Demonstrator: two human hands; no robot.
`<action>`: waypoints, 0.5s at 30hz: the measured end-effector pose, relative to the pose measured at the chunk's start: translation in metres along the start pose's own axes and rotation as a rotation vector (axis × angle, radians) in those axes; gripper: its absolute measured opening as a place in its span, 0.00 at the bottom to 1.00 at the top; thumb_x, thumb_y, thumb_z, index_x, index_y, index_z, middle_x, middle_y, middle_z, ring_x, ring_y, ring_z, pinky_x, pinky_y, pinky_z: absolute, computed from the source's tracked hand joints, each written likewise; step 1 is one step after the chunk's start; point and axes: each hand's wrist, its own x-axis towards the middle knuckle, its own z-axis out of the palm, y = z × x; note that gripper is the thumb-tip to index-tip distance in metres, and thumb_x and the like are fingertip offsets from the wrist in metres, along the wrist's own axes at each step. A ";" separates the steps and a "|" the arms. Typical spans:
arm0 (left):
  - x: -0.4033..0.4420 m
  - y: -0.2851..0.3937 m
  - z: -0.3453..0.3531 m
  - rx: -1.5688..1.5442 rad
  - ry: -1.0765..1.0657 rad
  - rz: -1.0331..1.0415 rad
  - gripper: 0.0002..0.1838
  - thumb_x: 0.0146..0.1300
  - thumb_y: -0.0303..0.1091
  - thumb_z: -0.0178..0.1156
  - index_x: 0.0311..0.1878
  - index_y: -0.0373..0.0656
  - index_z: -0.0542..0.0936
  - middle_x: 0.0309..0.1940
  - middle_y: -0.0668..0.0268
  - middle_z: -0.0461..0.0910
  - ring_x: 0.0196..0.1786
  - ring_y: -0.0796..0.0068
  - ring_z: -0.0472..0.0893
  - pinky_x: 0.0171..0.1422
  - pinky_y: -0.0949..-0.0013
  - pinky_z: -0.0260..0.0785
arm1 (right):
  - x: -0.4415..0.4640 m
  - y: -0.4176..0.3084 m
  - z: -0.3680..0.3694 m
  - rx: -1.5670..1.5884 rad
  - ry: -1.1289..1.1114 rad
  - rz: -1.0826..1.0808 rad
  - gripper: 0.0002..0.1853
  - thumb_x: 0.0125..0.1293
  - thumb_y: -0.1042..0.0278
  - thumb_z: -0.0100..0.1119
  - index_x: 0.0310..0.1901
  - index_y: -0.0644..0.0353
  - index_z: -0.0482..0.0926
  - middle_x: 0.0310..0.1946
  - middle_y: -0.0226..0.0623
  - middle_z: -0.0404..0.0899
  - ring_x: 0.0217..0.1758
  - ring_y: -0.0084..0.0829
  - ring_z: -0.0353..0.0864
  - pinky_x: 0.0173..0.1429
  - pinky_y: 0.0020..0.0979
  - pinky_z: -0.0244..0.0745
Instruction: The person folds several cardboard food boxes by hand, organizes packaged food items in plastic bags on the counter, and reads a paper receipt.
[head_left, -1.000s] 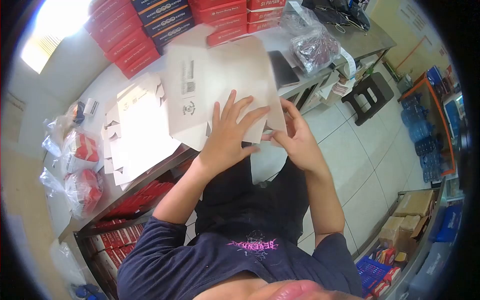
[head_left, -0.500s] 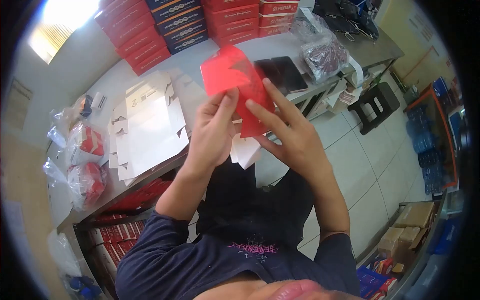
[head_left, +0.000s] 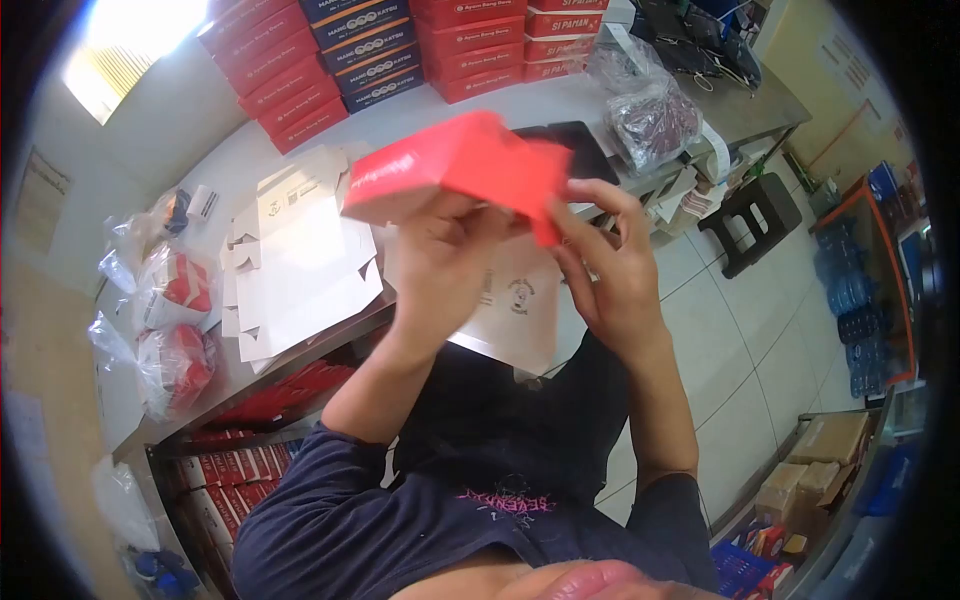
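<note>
At upper centre, the red carton (head_left: 440, 165) is showing folds, no longer flat, so it is taking shape; your left hand (head_left: 450, 265) is gripping it, your right hand (head_left: 615, 258) pinching its end (head_left: 550, 182).

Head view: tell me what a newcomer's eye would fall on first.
Probably the bright red carton, partly folded, in the middle of the view between the left hand and the right hand. Next might come the tall stacks of red boxes and navy boxes along the back of the table, then the glaring window at upper left.
</note>
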 end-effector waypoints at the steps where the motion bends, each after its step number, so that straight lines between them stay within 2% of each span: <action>1: 0.005 0.002 -0.001 -0.118 0.066 -0.063 0.12 0.75 0.22 0.60 0.57 0.27 0.81 0.50 0.59 0.86 0.51 0.70 0.87 0.58 0.66 0.84 | -0.001 0.000 -0.002 0.000 -0.001 0.002 0.29 0.61 0.84 0.68 0.65 0.58 0.81 0.54 0.41 0.76 0.55 0.42 0.83 0.55 0.34 0.86; 3: 0.005 -0.002 -0.003 -0.198 0.073 -0.043 0.10 0.74 0.21 0.60 0.55 0.27 0.82 0.47 0.59 0.86 0.49 0.70 0.87 0.57 0.66 0.85 | -0.003 -0.001 -0.006 -0.168 -0.091 -0.105 0.29 0.60 0.82 0.71 0.65 0.55 0.82 0.53 0.39 0.74 0.57 0.39 0.82 0.52 0.34 0.86; 5: -0.003 -0.007 0.004 -0.191 0.087 -0.057 0.10 0.73 0.21 0.61 0.55 0.28 0.82 0.45 0.60 0.86 0.48 0.73 0.87 0.54 0.68 0.84 | -0.007 0.001 -0.003 -0.173 -0.051 -0.082 0.29 0.58 0.81 0.73 0.63 0.56 0.83 0.52 0.39 0.76 0.55 0.38 0.83 0.51 0.34 0.85; 6: -0.005 -0.016 0.002 -0.089 0.060 -0.004 0.14 0.74 0.21 0.60 0.60 0.30 0.79 0.51 0.54 0.87 0.49 0.66 0.88 0.57 0.62 0.85 | -0.010 0.003 -0.001 -0.182 -0.010 -0.057 0.28 0.56 0.80 0.74 0.61 0.57 0.85 0.50 0.39 0.78 0.53 0.37 0.84 0.50 0.34 0.85; 7: -0.006 -0.016 0.004 -0.089 0.057 -0.004 0.14 0.74 0.21 0.60 0.60 0.30 0.79 0.51 0.54 0.87 0.49 0.66 0.88 0.57 0.62 0.85 | -0.013 0.005 0.001 -0.184 -0.008 -0.055 0.28 0.56 0.80 0.74 0.61 0.57 0.85 0.50 0.39 0.78 0.53 0.37 0.84 0.50 0.34 0.85; 9: -0.007 -0.017 0.009 -0.089 0.101 -0.023 0.11 0.73 0.22 0.62 0.55 0.30 0.82 0.43 0.65 0.86 0.42 0.79 0.85 0.48 0.74 0.79 | -0.017 0.009 0.006 -0.215 0.100 -0.150 0.25 0.54 0.78 0.77 0.57 0.59 0.87 0.45 0.38 0.81 0.47 0.37 0.85 0.48 0.35 0.83; 10: -0.010 -0.019 0.011 -0.088 0.101 -0.024 0.11 0.73 0.22 0.62 0.55 0.30 0.82 0.43 0.65 0.86 0.42 0.79 0.85 0.48 0.74 0.79 | -0.018 0.008 0.008 -0.214 0.100 -0.148 0.25 0.54 0.78 0.77 0.57 0.59 0.87 0.45 0.38 0.81 0.47 0.37 0.85 0.48 0.35 0.83; 12: -0.016 -0.024 0.012 0.123 0.101 -0.036 0.12 0.72 0.21 0.62 0.56 0.31 0.82 0.42 0.63 0.87 0.41 0.80 0.86 0.48 0.74 0.78 | -0.020 0.005 0.011 -0.236 0.151 -0.140 0.24 0.53 0.78 0.77 0.54 0.61 0.88 0.41 0.36 0.83 0.43 0.37 0.85 0.47 0.35 0.83; 15: -0.020 -0.021 0.016 0.196 0.064 0.010 0.12 0.72 0.20 0.61 0.57 0.31 0.82 0.43 0.61 0.88 0.41 0.79 0.86 0.48 0.73 0.79 | -0.019 -0.001 0.003 -0.242 0.131 -0.076 0.22 0.54 0.78 0.77 0.53 0.62 0.88 0.41 0.36 0.82 0.42 0.36 0.85 0.46 0.36 0.82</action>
